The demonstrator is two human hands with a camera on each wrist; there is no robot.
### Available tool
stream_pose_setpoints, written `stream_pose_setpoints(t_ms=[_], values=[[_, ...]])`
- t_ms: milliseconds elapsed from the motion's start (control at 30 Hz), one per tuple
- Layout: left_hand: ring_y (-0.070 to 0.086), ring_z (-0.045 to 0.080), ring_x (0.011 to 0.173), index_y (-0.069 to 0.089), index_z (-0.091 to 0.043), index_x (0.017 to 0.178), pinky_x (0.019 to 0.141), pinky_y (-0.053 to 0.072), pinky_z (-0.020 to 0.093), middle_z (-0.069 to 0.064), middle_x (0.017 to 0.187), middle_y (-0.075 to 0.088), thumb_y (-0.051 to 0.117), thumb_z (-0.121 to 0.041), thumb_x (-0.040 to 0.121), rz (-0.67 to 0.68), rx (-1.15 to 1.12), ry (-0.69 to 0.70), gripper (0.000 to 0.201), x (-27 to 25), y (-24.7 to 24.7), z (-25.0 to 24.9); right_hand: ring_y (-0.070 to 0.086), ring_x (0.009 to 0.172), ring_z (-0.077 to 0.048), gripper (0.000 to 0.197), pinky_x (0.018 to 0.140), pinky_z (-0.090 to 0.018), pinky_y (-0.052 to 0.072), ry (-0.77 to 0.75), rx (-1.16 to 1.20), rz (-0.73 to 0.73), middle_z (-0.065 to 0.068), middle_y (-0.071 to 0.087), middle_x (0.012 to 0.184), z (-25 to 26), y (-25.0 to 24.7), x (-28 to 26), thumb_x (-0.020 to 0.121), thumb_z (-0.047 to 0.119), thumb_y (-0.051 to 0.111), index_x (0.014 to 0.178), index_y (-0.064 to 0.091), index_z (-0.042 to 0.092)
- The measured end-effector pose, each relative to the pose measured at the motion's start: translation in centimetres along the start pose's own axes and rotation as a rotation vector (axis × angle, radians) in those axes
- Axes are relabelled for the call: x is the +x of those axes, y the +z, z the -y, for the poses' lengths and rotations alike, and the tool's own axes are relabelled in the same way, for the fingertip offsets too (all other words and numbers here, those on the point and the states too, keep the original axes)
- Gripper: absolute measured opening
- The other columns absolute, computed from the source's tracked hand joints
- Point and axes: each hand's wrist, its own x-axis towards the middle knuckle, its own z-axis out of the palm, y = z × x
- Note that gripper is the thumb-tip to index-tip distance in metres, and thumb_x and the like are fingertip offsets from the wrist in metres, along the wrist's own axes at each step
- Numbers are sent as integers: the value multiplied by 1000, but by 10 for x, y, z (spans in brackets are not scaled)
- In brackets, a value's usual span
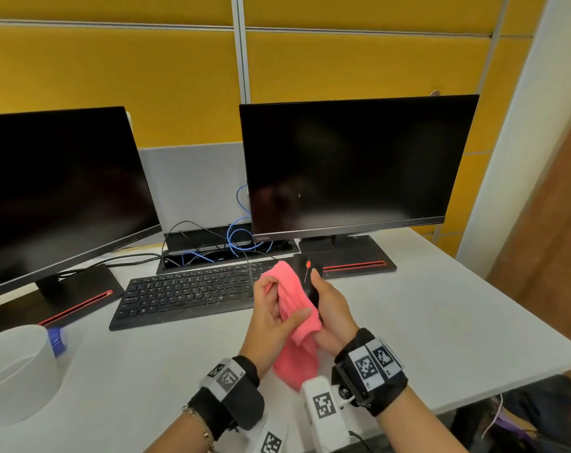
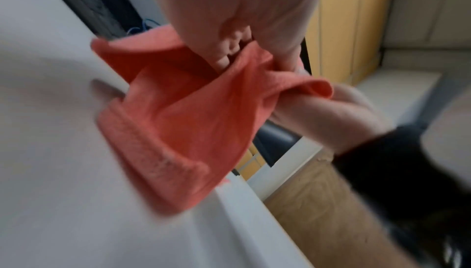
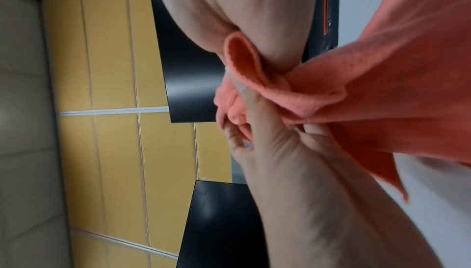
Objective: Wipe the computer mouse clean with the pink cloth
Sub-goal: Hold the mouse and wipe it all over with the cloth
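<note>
1. The computer mouse (image 1: 310, 282), black with an orange scroll wheel, is lifted off the surface (image 1: 441, 322) and sits in the right hand (image 1: 331, 308), whose fingers and thumb curl round its far side.
2. The left hand (image 1: 272, 317) grips the pink cloth (image 1: 295, 299), thumb across the front and fingers curled behind, pressing it against the mouse's near flank. The wiping looks to be under way on that side; the button face still shows uncovered at the top.
3. In the left wrist view the cloth (image 2: 188, 115) is bunched between both hands, and its loose tail hangs down to touch the surface near the front edge.
4. The right wrist view shows the cloth (image 3: 382, 74) pinched in folds between the hands; the mouse itself is hidden there.
5. Just beyond the hands lies a black keyboard (image 1: 186, 292), with two dark monitors (image 1: 359, 165) on stands behind it and a tangle of blue and black cables (image 1: 238, 246) between them.
6. Risks, as I judge them: the smooth mouse could slip out of the right hand if the cloth rubs hard against the grip. A cable seems to run from the mouse toward the tangle, so pulling nearer could snag it. The bunched cloth may miss the wheel groove.
</note>
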Motion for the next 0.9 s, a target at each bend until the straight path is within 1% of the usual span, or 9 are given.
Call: stream_pose_setpoints(t_ms=[100,200,233,367,467,600,700,833,900], values=[[41,-9,130,21,-42,135,102,38,11,-20,142,39,70,1,82,-10,111,48,84,0,1,6,65,109,-41,44,97,-53,50,-5,-64,-24,-28,66,118,-1,0,5,100,35,49,123,61,-1],[28,-39,111,6,-37,136,89,28,-7,-37,130,23,63,-3,89,29,175,42,81,-2,3,4,68,101,-39,46,93,-50,52,57,-101,-54,-27,69,111,-2,6,4,100,35,50,119,63,-4],[29,-41,105,4,-36,135,86,29,-8,-38,126,22,61,-2,89,42,166,35,80,-2,3,3,67,102,-38,46,91,-49,53,77,-78,-54,-27,68,113,-3,7,4,99,35,51,120,63,-4],[50,-20,113,31,-36,131,89,39,2,-26,126,49,61,-5,90,49,187,58,59,3,-1,-6,65,109,-35,47,88,-44,55,120,58,37,-24,65,122,-4,12,-3,100,37,47,127,60,0],[47,-2,128,33,-26,144,104,38,16,-15,137,51,60,-29,93,-44,232,115,57,4,-1,-2,62,115,-34,46,99,-44,49,108,99,67,-22,64,126,-3,14,-5,100,35,48,131,58,2],[52,1,123,41,-22,139,104,40,19,-11,132,55,43,-29,101,-173,189,199,38,5,7,-5,62,116,-32,42,97,-41,50,92,158,94,-22,64,126,-4,18,-12,102,29,46,132,56,2],[65,10,107,48,-18,130,93,50,23,-1,114,67,36,-23,104,-215,63,133,29,9,11,-15,62,116,-31,41,94,-41,51,80,146,124,-20,65,124,-4,17,-15,103,28,43,134,54,3],[67,20,104,59,-19,121,101,47,45,6,108,72,35,-40,102,-278,-8,-27,37,19,4,-11,70,101,-26,36,88,-39,54,33,73,145,-16,71,114,-8,16,-14,104,24,42,132,54,6],[67,22,105,60,-17,123,102,46,47,8,110,72,36,-43,102,-296,-18,-93,41,23,0,-11,69,105,-27,33,89,-39,55,10,36,162,-17,69,117,-9,15,-15,103,20,43,130,56,6]])
